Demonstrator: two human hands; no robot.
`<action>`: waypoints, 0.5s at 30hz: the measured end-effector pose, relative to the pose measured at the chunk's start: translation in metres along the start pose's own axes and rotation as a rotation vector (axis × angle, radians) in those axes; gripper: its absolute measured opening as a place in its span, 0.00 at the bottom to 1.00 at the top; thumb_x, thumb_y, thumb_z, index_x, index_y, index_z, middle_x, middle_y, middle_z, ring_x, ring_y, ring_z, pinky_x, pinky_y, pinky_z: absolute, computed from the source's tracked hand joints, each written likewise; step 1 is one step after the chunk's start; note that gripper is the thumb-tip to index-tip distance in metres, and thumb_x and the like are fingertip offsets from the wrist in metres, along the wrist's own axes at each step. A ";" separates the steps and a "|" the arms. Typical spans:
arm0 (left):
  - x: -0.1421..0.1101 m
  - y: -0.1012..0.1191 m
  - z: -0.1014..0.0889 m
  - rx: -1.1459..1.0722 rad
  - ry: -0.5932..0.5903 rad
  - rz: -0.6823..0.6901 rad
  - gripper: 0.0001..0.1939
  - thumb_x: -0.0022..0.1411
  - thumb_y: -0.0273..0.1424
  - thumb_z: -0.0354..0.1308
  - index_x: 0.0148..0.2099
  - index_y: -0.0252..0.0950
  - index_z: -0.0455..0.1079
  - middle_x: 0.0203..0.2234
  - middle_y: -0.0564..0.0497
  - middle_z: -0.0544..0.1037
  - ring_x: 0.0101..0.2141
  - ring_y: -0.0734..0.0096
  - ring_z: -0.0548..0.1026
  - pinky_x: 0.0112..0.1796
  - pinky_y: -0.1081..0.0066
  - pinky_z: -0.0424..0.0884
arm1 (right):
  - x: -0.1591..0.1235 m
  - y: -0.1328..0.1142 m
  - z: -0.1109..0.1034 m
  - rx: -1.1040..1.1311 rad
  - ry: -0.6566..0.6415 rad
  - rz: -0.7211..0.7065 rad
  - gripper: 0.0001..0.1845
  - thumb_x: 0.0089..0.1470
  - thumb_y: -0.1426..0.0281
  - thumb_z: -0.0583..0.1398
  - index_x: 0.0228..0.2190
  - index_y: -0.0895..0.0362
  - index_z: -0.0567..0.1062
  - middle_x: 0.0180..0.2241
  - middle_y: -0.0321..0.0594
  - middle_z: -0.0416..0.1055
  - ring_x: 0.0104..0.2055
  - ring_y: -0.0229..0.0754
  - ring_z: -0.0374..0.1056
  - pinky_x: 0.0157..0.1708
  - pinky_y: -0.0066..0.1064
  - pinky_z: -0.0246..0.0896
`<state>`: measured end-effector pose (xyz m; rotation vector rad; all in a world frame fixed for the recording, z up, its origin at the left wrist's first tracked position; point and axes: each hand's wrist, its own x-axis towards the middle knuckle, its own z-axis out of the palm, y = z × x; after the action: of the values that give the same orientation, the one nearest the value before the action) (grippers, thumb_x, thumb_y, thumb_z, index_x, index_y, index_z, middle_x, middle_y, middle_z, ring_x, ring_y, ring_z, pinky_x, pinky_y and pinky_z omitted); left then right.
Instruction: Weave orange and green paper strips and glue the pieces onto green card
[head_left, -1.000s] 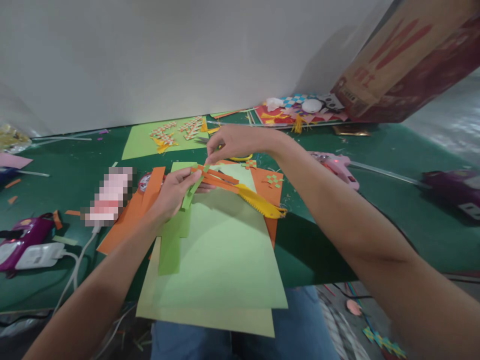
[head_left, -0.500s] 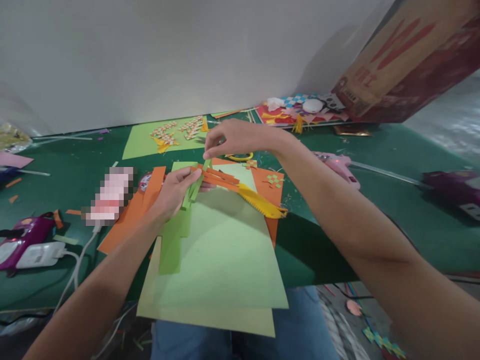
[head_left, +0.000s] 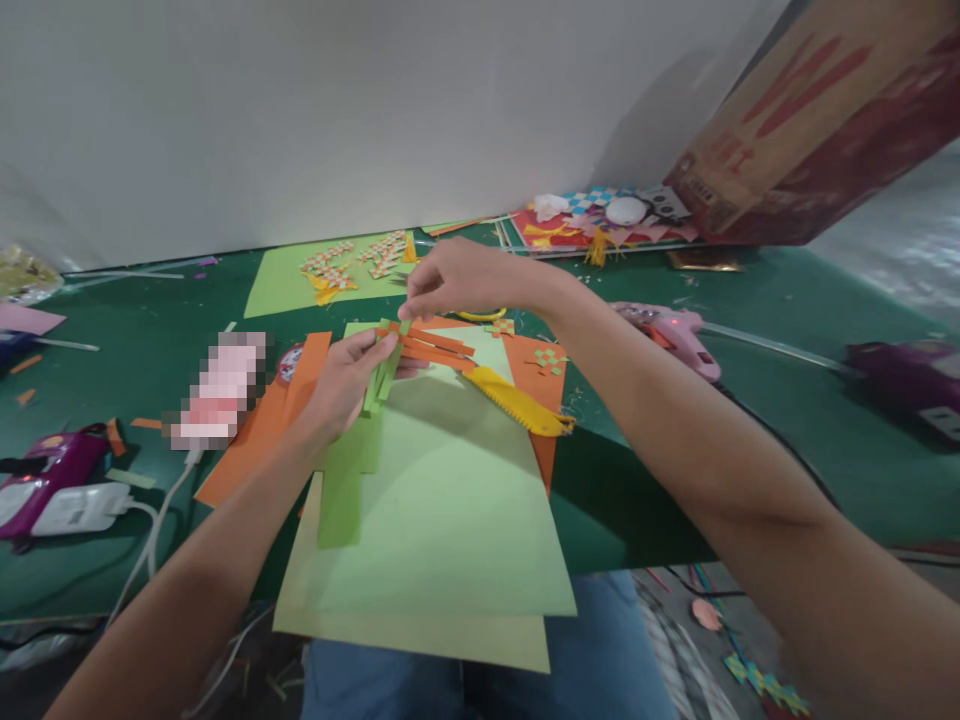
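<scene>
Orange paper strips [head_left: 439, 347] and green paper strips [head_left: 381, 378] cross each other in my left hand [head_left: 355, 372], thumb pressed on top of them. Just above, my right hand [head_left: 442, 283] pinches the upper end of one green strip. Both hands are over the pale green paper sheets [head_left: 457, 500]. A yellow-handled utility knife [head_left: 517, 400] lies on the sheets, its front end near the orange strips. Beneath my left wrist are wider green paper pieces [head_left: 341, 505]. Small woven paper pieces [head_left: 549, 361] lie on orange paper to the right.
Left of my hands are a phone [head_left: 221, 385] on a cable, orange paper [head_left: 255, 440] and a purple charger block [head_left: 64, 470]. A pink glue gun [head_left: 675, 335] lies beyond my right forearm. Woven pieces with tassels rest on a green sheet [head_left: 277, 275] at the back. A cardboard box [head_left: 810, 130] stands back right.
My right hand has shifted slightly left and down with the green strip's end. The strips in my left hand have moved slightly left.
</scene>
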<state>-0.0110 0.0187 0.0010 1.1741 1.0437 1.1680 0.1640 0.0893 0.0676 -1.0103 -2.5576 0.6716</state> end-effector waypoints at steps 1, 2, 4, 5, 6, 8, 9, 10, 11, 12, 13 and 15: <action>0.000 0.000 0.000 0.000 0.004 0.002 0.10 0.54 0.36 0.65 0.28 0.33 0.73 0.25 0.48 0.80 0.33 0.62 0.81 0.39 0.61 0.78 | 0.000 0.001 -0.001 0.010 0.016 0.012 0.16 0.52 0.62 0.59 0.21 0.60 0.74 0.19 0.34 0.65 0.22 0.31 0.54 0.25 0.29 0.47; 0.000 0.000 0.000 0.001 0.009 0.004 0.11 0.54 0.36 0.65 0.28 0.33 0.73 0.25 0.48 0.80 0.33 0.61 0.81 0.40 0.61 0.78 | -0.001 0.001 -0.001 0.020 0.030 0.021 0.16 0.52 0.62 0.59 0.22 0.60 0.74 0.19 0.34 0.66 0.22 0.31 0.53 0.25 0.29 0.47; 0.000 -0.001 0.000 0.000 0.015 0.011 0.10 0.55 0.35 0.64 0.28 0.33 0.73 0.26 0.47 0.80 0.35 0.60 0.81 0.40 0.61 0.78 | -0.001 0.001 -0.002 0.039 0.042 0.031 0.14 0.51 0.62 0.59 0.22 0.60 0.75 0.20 0.35 0.67 0.23 0.31 0.54 0.25 0.29 0.47; 0.000 -0.001 0.000 -0.002 0.017 0.014 0.10 0.56 0.34 0.64 0.29 0.33 0.73 0.27 0.47 0.80 0.35 0.59 0.81 0.40 0.60 0.78 | -0.001 0.000 -0.002 0.047 0.042 0.030 0.14 0.51 0.63 0.60 0.22 0.60 0.75 0.20 0.35 0.67 0.23 0.32 0.54 0.25 0.29 0.48; 0.000 -0.001 0.000 -0.005 0.020 0.015 0.09 0.56 0.34 0.63 0.29 0.33 0.73 0.27 0.47 0.80 0.36 0.59 0.81 0.41 0.60 0.78 | 0.000 -0.001 -0.002 0.053 0.042 0.028 0.13 0.50 0.64 0.60 0.21 0.60 0.74 0.20 0.36 0.67 0.24 0.32 0.55 0.26 0.29 0.48; 0.000 -0.001 0.000 -0.008 0.025 0.012 0.09 0.57 0.33 0.63 0.29 0.33 0.73 0.28 0.47 0.80 0.36 0.58 0.81 0.41 0.59 0.77 | 0.000 -0.003 -0.001 0.055 0.048 0.024 0.13 0.50 0.65 0.60 0.20 0.60 0.74 0.19 0.36 0.67 0.24 0.33 0.56 0.26 0.29 0.48; 0.000 -0.001 0.000 -0.006 0.024 0.009 0.09 0.57 0.34 0.63 0.30 0.33 0.73 0.28 0.47 0.80 0.36 0.58 0.81 0.42 0.58 0.77 | 0.000 -0.004 0.000 0.051 0.051 0.023 0.13 0.50 0.65 0.60 0.20 0.60 0.74 0.19 0.36 0.67 0.25 0.33 0.57 0.26 0.29 0.48; 0.000 -0.001 0.000 -0.004 0.022 0.005 0.09 0.57 0.34 0.63 0.30 0.33 0.73 0.28 0.47 0.80 0.36 0.58 0.81 0.42 0.58 0.77 | 0.001 -0.005 0.001 0.045 0.055 0.023 0.12 0.49 0.65 0.60 0.20 0.60 0.74 0.19 0.36 0.67 0.25 0.33 0.57 0.27 0.29 0.48; 0.000 -0.001 0.000 -0.003 0.019 0.002 0.09 0.57 0.34 0.63 0.30 0.33 0.73 0.27 0.46 0.80 0.35 0.58 0.81 0.42 0.57 0.77 | 0.001 -0.006 0.001 0.037 0.059 0.023 0.12 0.50 0.65 0.60 0.20 0.60 0.74 0.19 0.36 0.68 0.25 0.33 0.57 0.27 0.29 0.48; 0.000 -0.001 -0.001 -0.003 0.017 0.001 0.09 0.57 0.34 0.63 0.30 0.33 0.73 0.27 0.46 0.80 0.35 0.58 0.81 0.41 0.57 0.77 | 0.000 -0.006 0.002 0.030 0.064 0.024 0.12 0.50 0.66 0.60 0.20 0.60 0.74 0.20 0.37 0.68 0.25 0.33 0.58 0.27 0.29 0.49; 0.000 -0.001 -0.001 -0.004 0.015 0.001 0.09 0.57 0.34 0.63 0.30 0.33 0.73 0.27 0.46 0.80 0.34 0.58 0.81 0.41 0.56 0.77 | 0.000 -0.006 0.002 0.023 0.069 0.024 0.12 0.50 0.66 0.60 0.20 0.61 0.74 0.20 0.37 0.68 0.25 0.34 0.58 0.28 0.29 0.49; 0.000 -0.002 -0.001 -0.010 0.009 0.008 0.09 0.56 0.34 0.63 0.30 0.33 0.73 0.27 0.46 0.80 0.34 0.57 0.81 0.41 0.56 0.77 | 0.000 -0.005 0.002 0.011 0.081 0.019 0.12 0.50 0.66 0.59 0.20 0.61 0.74 0.21 0.38 0.69 0.26 0.34 0.58 0.28 0.30 0.50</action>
<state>-0.0122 0.0187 -0.0008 1.1674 1.0398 1.1849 0.1608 0.0853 0.0688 -1.0384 -2.4747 0.6364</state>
